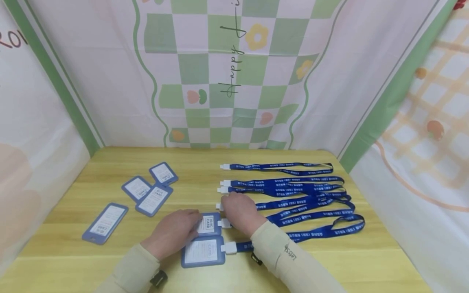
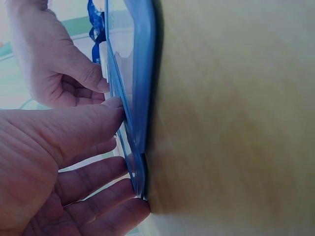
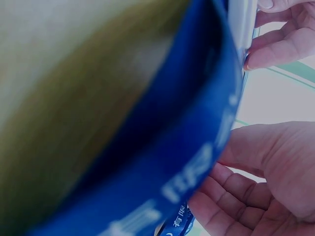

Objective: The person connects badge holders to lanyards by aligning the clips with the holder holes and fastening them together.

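Observation:
My left hand [image 1: 174,230] holds a blue-framed ID card holder [image 1: 209,224] on the table, with the thumb along its near edge and the spread fingers at the far edge. A white clip [image 1: 225,223] sits against that holder's right end. Just below lies another card holder [image 1: 202,251] with a white clip [image 1: 229,247] and blue lanyard [image 1: 244,246] at its end. Over the lanyards is my right hand [image 1: 239,209], fingers bent, beside another white clip [image 1: 219,206]. In the right wrist view, a blue strap [image 3: 197,157] hides this hand's thumb tip.
Several blue lanyards [image 1: 286,180] lie in rows on the right, clips pointing left. To the left are three card holders touching one another, one of them a holder [image 1: 154,199], plus a separate holder [image 1: 105,224]. Printed cloth [image 1: 234,81] stands behind the wooden table [image 1: 121,158].

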Action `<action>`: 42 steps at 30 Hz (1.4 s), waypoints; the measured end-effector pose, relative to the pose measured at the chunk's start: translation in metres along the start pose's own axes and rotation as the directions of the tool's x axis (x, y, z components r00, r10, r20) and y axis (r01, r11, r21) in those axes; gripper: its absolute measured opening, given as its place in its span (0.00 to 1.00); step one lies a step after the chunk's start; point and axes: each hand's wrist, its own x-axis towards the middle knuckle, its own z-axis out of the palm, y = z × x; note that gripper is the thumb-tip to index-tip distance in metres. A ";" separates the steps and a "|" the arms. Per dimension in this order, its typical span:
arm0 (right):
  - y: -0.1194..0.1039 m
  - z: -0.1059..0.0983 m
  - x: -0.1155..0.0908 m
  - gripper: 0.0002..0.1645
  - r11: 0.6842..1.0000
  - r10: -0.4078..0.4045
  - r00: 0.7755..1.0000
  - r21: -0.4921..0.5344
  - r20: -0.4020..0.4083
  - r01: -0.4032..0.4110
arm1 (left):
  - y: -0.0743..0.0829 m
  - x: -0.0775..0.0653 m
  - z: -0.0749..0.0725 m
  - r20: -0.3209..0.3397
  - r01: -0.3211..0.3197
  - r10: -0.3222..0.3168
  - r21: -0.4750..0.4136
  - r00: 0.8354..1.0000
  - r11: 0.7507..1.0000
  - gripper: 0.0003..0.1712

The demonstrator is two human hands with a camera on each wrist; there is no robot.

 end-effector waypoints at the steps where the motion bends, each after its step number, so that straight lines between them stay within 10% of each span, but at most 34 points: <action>1: 0.000 0.000 0.000 0.08 1.000 -0.001 1.000 0.000 -0.001 0.001 | 0.000 0.000 0.000 0.000 -0.001 0.001 0.001 1.000 1.000 0.23; 42: -0.002 -0.001 0.001 0.08 0.999 0.023 0.999 0.024 0.028 -0.024 | -0.004 0.001 -0.004 -0.025 0.023 -0.023 -0.002 0.999 1.000 0.34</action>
